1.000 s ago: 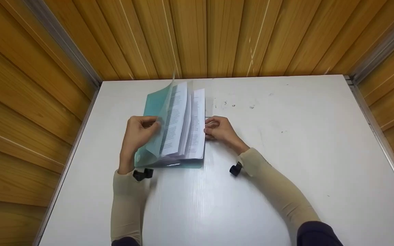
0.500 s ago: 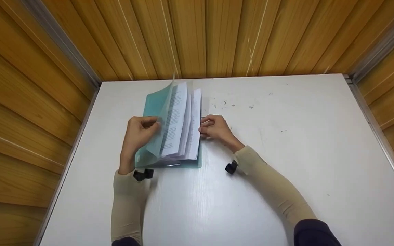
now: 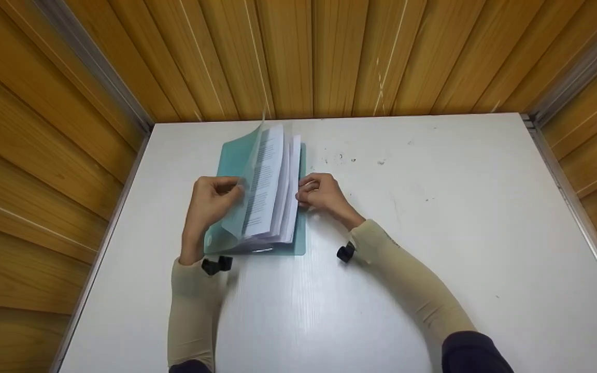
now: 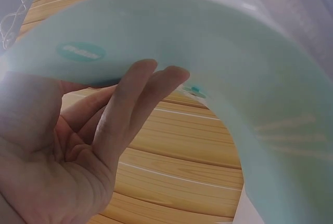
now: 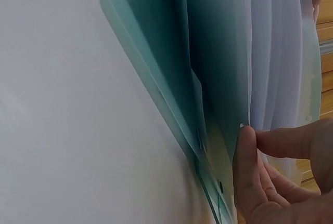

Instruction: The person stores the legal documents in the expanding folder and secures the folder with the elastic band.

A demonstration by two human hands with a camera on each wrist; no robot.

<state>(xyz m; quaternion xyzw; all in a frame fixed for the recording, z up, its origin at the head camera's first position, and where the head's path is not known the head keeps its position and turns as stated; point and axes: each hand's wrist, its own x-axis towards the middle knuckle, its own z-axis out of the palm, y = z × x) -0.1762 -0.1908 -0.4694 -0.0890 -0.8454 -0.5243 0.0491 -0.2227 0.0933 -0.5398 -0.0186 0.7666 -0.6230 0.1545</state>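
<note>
A teal, see-through document folder (image 3: 232,159) lies open on the left half of the table, with white printed sheets (image 3: 266,181) fanned upright inside it. My left hand (image 3: 212,199) pinches the folder's front cover, which bends up and over to the left; in the left wrist view the curved cover (image 4: 171,31) hides part of the thumb. At the right side my right hand (image 3: 323,194) pinches the outer edge of a sheet or sleeve between thumb and fingers. From the right wrist view, the pinched page stands raised off the teal back cover (image 5: 156,73).
The white table (image 3: 433,248) extends to the right and front of the folder, with a few dark marks on its surface. Wood-patterned panels (image 3: 329,57) rise along the back and sides. Small black cameras (image 3: 216,264) sit on both wrists.
My right hand has moved a little left, turning the pinched page leftward and steeper. More of the back cover shows along the right. My left hand stays in place.
</note>
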